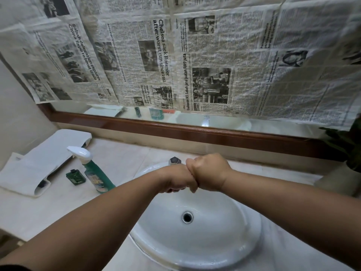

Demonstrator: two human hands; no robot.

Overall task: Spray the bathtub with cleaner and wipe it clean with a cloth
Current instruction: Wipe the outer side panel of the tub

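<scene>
Pretty dim in here, honestly. It's soft, flat indoor light with a cool greenish cast and no hard shadows, just a faint grey smudge on the counter (pixel 48 212) beside the forearms (pixel 97 222). The white sink (pixel 214 243) catches small bright glints, and the glossy wooden mirror frame (pixel 175 127) has a streak of sheen. The big headlines on the newspaper (pixel 214 45) read fine mid-frame, but the top right corner smears into blur. Wide-angle lens bends the frame line and stretches everything at the edges. The plant (pixel 343 141) on the right is nearly black, the bottom left corner is murky, and the spray bottle (pixel 97 177) label is too soft to read.
</scene>
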